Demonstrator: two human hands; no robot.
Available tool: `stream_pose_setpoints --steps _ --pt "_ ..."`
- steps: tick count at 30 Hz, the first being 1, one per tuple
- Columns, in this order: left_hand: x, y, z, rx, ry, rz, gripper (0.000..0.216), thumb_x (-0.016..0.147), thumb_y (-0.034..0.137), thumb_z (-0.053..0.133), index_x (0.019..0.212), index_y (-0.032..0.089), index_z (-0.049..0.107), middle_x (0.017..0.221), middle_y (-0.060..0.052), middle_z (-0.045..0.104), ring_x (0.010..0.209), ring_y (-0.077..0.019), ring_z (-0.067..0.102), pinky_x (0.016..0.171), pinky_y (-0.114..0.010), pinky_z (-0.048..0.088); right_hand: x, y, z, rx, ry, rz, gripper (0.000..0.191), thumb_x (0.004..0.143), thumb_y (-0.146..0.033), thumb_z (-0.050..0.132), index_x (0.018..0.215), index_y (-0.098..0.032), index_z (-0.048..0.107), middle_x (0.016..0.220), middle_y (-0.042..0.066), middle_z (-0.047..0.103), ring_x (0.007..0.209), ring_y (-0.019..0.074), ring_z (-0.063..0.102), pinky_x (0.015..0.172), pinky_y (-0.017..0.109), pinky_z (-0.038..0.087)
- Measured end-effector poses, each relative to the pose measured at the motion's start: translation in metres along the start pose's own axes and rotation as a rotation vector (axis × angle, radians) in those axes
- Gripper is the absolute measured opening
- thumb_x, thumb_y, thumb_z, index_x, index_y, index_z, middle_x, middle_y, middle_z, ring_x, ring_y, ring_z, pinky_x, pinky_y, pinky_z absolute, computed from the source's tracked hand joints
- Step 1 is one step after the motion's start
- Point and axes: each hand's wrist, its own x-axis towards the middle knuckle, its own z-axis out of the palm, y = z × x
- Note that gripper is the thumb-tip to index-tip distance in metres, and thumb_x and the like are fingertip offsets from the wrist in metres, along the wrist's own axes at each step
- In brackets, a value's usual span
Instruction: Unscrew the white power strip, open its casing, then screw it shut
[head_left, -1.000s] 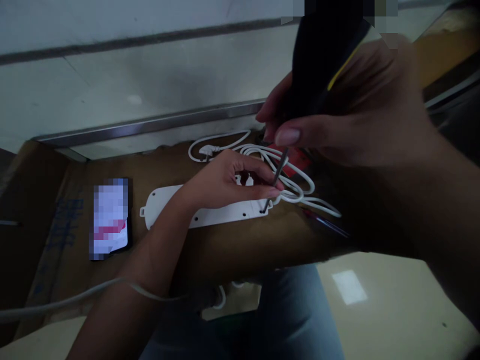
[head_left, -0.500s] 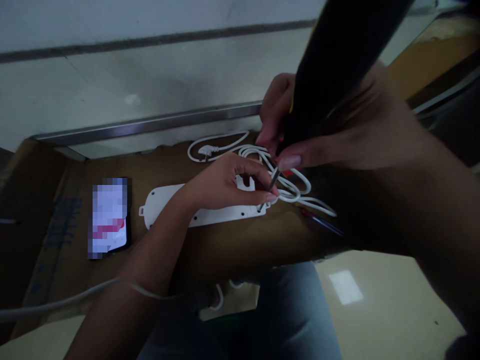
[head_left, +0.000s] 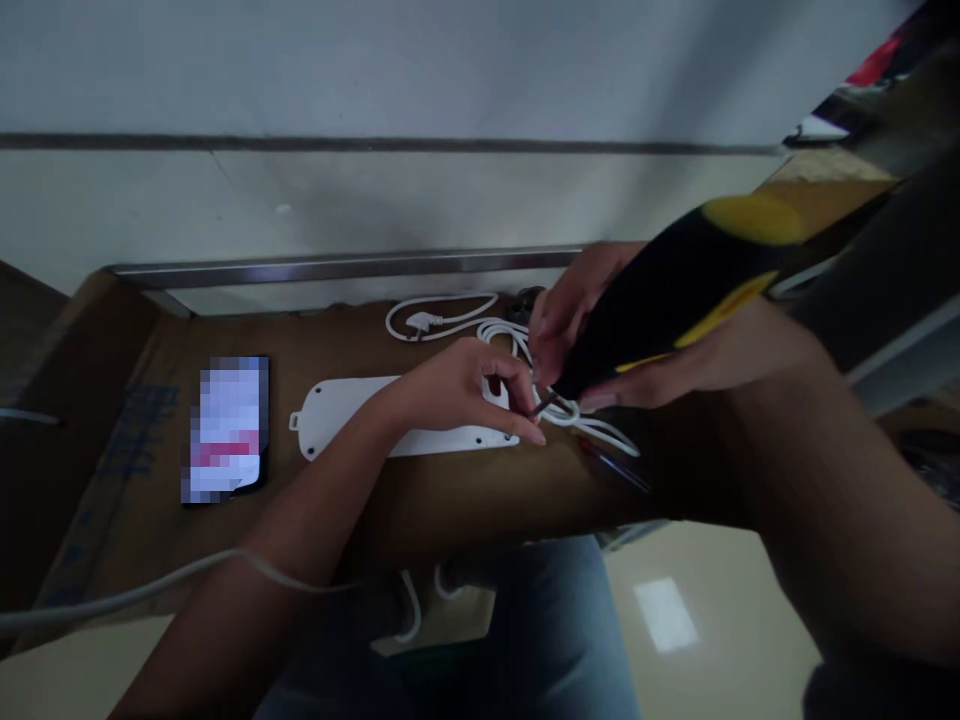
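A white power strip [head_left: 349, 405] lies with its screw-holed back up on the cardboard, its near-right corner by my fingers. My left hand [head_left: 457, 388] rests across it, thumb and forefinger pinched at the metal shaft near its tip. Any screw between those fingertips is too small to make out. My right hand [head_left: 697, 365] is closed around the thick black and yellow handle of a screwdriver [head_left: 660, 290], which tilts up and to the right. Its shaft points down-left to my left fingertips. The coiled white cord [head_left: 499, 330] lies behind, with its plug [head_left: 421, 322].
A phone [head_left: 229, 430] with a lit screen lies left on the cardboard surface [head_left: 450, 500]. A thin pen-like object [head_left: 615, 468] is near the front edge at right. Behind runs a wall with a metal strip [head_left: 360, 265]. A white cable [head_left: 150, 590] crosses at front left.
The screwdriver has tilted over to the right, its handle lower, and its shaft has lifted from the strip's corner hole. My left fingers stay pinched. The view has shifted slightly.
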Motion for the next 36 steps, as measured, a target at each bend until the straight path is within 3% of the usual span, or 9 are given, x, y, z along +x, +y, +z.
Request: stream_pose_setpoints --steps 4,9,11,15,18,21,26,33,36 --pt "0.002 -0.004 0.005 -0.004 0.049 -0.013 0.033 0.071 0.04 0.089 0.074 0.015 0.068 0.075 0.0 0.071 0.075 -0.013 0.063 0.074 -0.027 0.047 -0.001 -0.003 0.003 -0.034 0.033 0.046 0.05 0.074 -0.011 0.085 0.12 -0.017 0.067 0.102 0.0 0.074 0.092 0.0096 0.073 0.08 0.018 0.062" --pt "0.004 -0.004 0.013 -0.015 0.109 0.0 0.039 0.072 0.042 0.088 0.068 0.016 0.06 0.073 0.002 0.065 0.071 -0.01 0.056 0.067 -0.025 0.041 -0.003 -0.006 0.011 -0.098 0.427 -0.079 0.053 0.066 -0.048 0.093 0.107 -0.022 0.072 0.095 -0.002 0.068 0.083 0.0087 0.066 0.07 0.021 0.056" --pt "0.003 -0.002 0.014 -0.015 0.101 -0.003 0.037 0.072 0.039 0.088 0.067 0.015 0.06 0.073 0.002 0.064 0.072 -0.0097 0.056 0.067 -0.025 0.039 -0.002 -0.007 0.01 -0.151 0.512 -0.122 0.057 0.061 -0.051 0.095 0.104 -0.024 0.072 0.084 -0.002 0.066 0.073 0.0109 0.063 0.063 0.025 0.053" --pt "0.003 0.001 0.012 -0.047 0.044 -0.021 0.035 0.07 0.039 0.09 0.07 0.015 0.064 0.073 0.002 0.065 0.072 -0.0099 0.057 0.07 -0.025 0.043 0.002 -0.005 0.004 -0.088 0.382 -0.21 0.056 0.055 -0.037 0.099 0.102 -0.027 0.07 0.08 -0.002 0.071 0.064 0.016 0.064 0.054 0.031 0.053" --pt "0.002 0.005 0.008 -0.122 -0.063 -0.012 0.028 0.072 0.037 0.089 0.082 0.015 0.075 0.082 -0.002 0.075 0.079 -0.0124 0.065 0.077 -0.027 0.05 0.004 -0.003 0.002 -0.063 0.242 -0.273 0.054 0.058 -0.024 0.094 0.107 -0.028 0.071 0.084 -0.001 0.075 0.065 0.018 0.066 0.058 0.033 0.058" --pt "0.002 0.011 0.004 -0.226 -0.159 -0.013 0.021 0.079 0.031 0.084 0.095 0.017 0.081 0.096 -0.006 0.081 0.091 -0.0155 0.073 0.088 -0.028 0.056 0.0 -0.004 0.005 -0.02 0.208 -0.212 0.052 0.063 -0.019 0.087 0.113 -0.025 0.071 0.092 0.003 0.077 0.072 0.0209 0.07 0.062 0.037 0.059" --pt "0.002 0.012 0.003 -0.382 -0.128 -0.051 0.015 0.081 0.025 0.083 0.092 0.015 0.083 0.095 -0.008 0.082 0.094 -0.016 0.076 0.093 -0.027 0.059 -0.003 -0.008 0.004 -0.013 0.165 -0.214 0.052 0.062 -0.017 0.085 0.112 -0.023 0.074 0.093 0.006 0.076 0.071 0.0218 0.069 0.061 0.038 0.059" --pt "0.001 0.007 0.007 -0.427 -0.016 -0.041 0.013 0.076 0.023 0.087 0.084 0.014 0.082 0.092 -0.007 0.082 0.084 -0.0124 0.074 0.085 -0.024 0.058 0.003 -0.012 0.01 -0.264 0.488 -0.239 0.049 0.059 -0.05 0.096 0.095 -0.024 0.076 0.086 0.005 0.069 0.07 0.0204 0.063 0.057 0.039 0.047" --pt "0.002 0.005 0.007 -0.423 0.002 -0.066 0.014 0.074 0.024 0.087 0.081 0.014 0.08 0.09 -0.006 0.081 0.083 -0.012 0.073 0.083 -0.024 0.058 0.003 -0.012 0.013 -0.306 0.545 -0.246 0.046 0.056 -0.044 0.098 0.09 -0.024 0.075 0.083 0.005 0.069 0.068 0.0194 0.06 0.055 0.038 0.043"
